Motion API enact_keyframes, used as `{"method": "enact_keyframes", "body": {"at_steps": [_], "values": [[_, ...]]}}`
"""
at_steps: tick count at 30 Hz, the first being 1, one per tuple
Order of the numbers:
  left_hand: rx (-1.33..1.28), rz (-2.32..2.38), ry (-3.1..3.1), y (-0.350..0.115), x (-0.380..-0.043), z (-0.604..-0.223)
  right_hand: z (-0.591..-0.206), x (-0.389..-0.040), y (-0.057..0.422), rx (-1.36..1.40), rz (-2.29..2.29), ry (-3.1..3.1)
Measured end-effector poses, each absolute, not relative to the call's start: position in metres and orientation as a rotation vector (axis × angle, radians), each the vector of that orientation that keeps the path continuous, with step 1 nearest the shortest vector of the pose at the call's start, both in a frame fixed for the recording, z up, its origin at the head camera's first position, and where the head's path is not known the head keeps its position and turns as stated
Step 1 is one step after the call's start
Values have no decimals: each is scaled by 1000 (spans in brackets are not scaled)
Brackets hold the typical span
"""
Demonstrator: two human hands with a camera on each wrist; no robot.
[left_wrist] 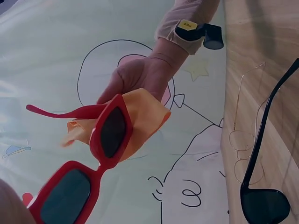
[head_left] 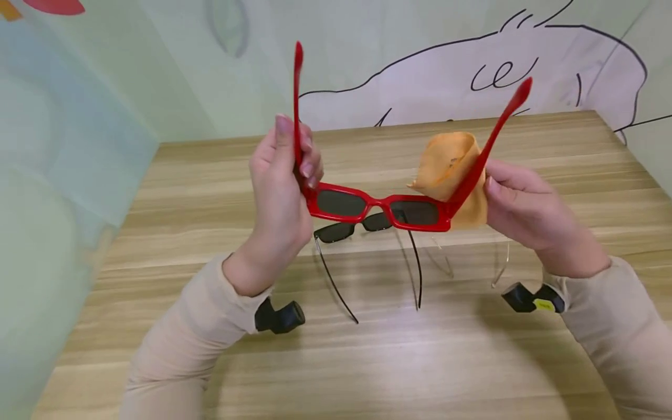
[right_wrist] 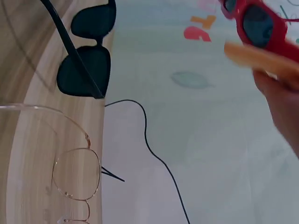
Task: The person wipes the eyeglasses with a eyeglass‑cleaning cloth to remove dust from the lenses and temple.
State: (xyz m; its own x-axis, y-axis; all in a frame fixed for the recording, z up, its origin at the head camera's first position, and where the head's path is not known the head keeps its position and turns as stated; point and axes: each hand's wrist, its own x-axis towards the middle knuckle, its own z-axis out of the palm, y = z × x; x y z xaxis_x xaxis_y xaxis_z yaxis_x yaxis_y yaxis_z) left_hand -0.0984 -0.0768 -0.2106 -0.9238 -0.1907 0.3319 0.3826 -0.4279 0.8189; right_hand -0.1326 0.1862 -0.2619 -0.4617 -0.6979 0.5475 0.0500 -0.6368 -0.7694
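Red-framed sunglasses (head_left: 415, 213) with dark lenses are held up over the table, both temples unfolded and pointing upward in the head view. My left hand (head_left: 280, 192) grips them by the left temple near the hinge. An orange cloth (head_left: 446, 160) is pinched between thumb and fingers of my right hand (head_left: 535, 213). The cloth is folded over and lies behind the right temple, close to the right lens. In the left wrist view the cloth (left_wrist: 147, 116) shows right behind the red rim (left_wrist: 128, 140).
Black sunglasses (head_left: 336, 233) stand on the wooden table (head_left: 388, 367) below the red pair, temples toward me. To their right are thin gold-rimmed glasses (right_wrist: 77, 175), partly hidden in the head view. A wall with line drawings (head_left: 420, 76) rises behind the table.
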Motion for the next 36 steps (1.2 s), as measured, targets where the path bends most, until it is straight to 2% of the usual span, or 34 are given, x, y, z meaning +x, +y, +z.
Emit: {"method": "enact_keyframes", "body": {"at_steps": [4,7,13,24,36], "values": [[-211,-2416,-1437,-79,-99,-210,-261,-138,197,-1506,-1919,1139],[-199,-2421,-1448,-79,-98,-210,-258,-140,202,-1590,-1814,1303],[-186,-2447,-1485,-76,-97,-214,-254,-138,194,-1535,-1880,1518],[-223,-2496,-1627,-73,-95,-220,-250,-139,178,-1600,-1959,1127],[-245,-2474,-1724,-69,-94,-219,-242,-139,177,-1631,-1926,1042]]}}
